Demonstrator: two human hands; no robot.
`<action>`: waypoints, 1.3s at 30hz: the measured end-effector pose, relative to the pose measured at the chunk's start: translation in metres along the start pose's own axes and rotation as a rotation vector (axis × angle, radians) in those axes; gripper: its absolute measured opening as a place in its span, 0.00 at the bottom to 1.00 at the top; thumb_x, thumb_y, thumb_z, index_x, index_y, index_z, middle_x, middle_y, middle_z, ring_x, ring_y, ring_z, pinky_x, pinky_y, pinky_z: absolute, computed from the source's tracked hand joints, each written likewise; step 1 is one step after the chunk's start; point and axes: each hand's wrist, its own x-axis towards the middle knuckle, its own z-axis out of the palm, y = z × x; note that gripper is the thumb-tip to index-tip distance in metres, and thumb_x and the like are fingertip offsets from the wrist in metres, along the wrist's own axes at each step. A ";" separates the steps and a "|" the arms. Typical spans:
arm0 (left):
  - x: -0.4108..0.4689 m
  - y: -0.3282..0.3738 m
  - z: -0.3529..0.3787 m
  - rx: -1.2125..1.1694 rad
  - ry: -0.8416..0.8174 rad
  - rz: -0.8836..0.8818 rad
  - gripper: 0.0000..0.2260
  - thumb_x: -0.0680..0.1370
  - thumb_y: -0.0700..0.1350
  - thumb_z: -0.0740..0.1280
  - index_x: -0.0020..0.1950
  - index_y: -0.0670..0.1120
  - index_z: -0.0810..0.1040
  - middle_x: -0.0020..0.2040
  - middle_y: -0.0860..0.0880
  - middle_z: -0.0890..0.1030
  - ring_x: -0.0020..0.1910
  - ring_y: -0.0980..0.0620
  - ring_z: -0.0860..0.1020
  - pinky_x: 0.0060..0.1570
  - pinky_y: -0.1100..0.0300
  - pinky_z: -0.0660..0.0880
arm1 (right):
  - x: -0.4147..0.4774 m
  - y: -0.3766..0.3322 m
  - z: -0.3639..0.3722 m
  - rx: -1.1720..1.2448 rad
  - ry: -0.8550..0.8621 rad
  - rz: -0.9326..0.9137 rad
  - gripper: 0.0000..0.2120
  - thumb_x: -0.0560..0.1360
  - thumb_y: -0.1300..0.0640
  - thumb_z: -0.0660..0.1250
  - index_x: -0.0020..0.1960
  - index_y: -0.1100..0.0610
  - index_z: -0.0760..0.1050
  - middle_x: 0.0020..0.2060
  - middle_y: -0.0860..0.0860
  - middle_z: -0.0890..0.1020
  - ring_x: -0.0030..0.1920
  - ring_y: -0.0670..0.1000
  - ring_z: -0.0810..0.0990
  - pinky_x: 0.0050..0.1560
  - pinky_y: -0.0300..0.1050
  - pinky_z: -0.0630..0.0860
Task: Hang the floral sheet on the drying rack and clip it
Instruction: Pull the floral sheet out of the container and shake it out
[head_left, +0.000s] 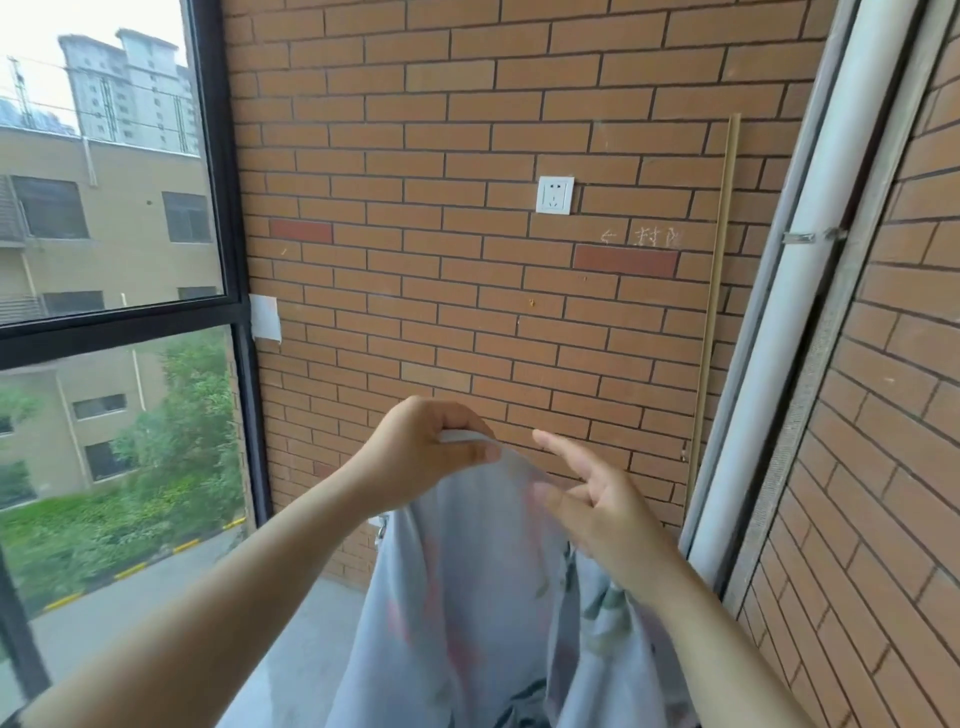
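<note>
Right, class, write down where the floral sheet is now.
The floral sheet hangs low and central in the head view, before the brick wall; the left hand pinches its top edge, which runs across to the right hand.

An orange-brown brick wall (467, 130) is seen across the middle, with a white square plastic wall socket (555, 195) mounted at 1 o'clock of centre. Faint white chalk marks (639, 237) are written at 4 o'clock of the socket, just above a darker red brick (626, 261). A thin brass-coloured strip (722, 260) is stood upright at 3 o'clock, near a white round pipe (810, 260). A black-framed glass window (218, 156) is set at 9 o'clock, through which beige buildings (104, 218) and green trees (182, 431) are seen.
</note>
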 end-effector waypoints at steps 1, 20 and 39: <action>-0.003 0.000 0.006 0.008 -0.025 0.000 0.01 0.71 0.45 0.74 0.41 0.51 0.85 0.39 0.56 0.84 0.40 0.60 0.80 0.42 0.66 0.75 | -0.001 0.002 0.006 0.051 -0.058 0.008 0.14 0.78 0.54 0.66 0.63 0.44 0.75 0.23 0.43 0.73 0.22 0.43 0.67 0.26 0.34 0.65; -0.090 -0.094 0.047 -0.170 -0.140 -0.252 0.17 0.69 0.57 0.74 0.29 0.48 0.73 0.24 0.55 0.69 0.26 0.59 0.63 0.28 0.63 0.58 | 0.001 0.027 -0.005 -0.090 0.336 -0.099 0.22 0.80 0.57 0.63 0.30 0.56 0.58 0.22 0.47 0.60 0.26 0.49 0.57 0.27 0.41 0.56; -0.012 -0.072 -0.029 0.390 0.296 -0.038 0.24 0.64 0.54 0.77 0.27 0.42 0.65 0.25 0.49 0.64 0.29 0.49 0.61 0.28 0.56 0.57 | -0.001 0.034 -0.040 -0.386 0.558 -0.134 0.23 0.81 0.52 0.62 0.31 0.60 0.60 0.23 0.51 0.61 0.27 0.49 0.59 0.30 0.45 0.58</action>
